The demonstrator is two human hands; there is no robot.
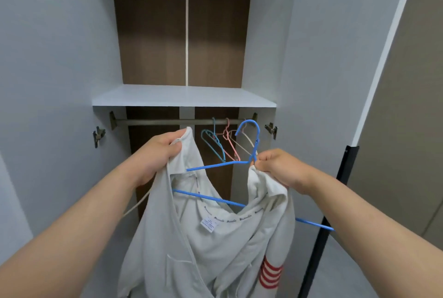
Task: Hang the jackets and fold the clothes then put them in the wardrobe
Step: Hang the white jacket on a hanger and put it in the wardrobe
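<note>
Both hands are raised in front of the open wardrobe. The left hand is curled tight round a bunched edge of the jacket near the collar. At 3 o'clock from it, the right hand pinches the neck of the hanger together with the jacket's other front edge.

The jacket is soft, pale grey-white knit, rumpled, with a square label inside the collar and red stripes on one sleeve. It is held open between the hands and its length drops toward 6 o'clock. The hanger is thin, smooth and blue. Its hook stands up toward 12 o'clock, and its bottom bar passes inside the jacket, slanting from 10 o'clock to 4 o'clock, with its tip poking out past the cloth.

Beyond, at 12 o'clock, a round metal rail runs level under a flat white shelf. Three spare hangers, teal, pink and cream, cluster toward its right end. The rail's left stretch is open. A door edge stands close at 3 o'clock.
</note>
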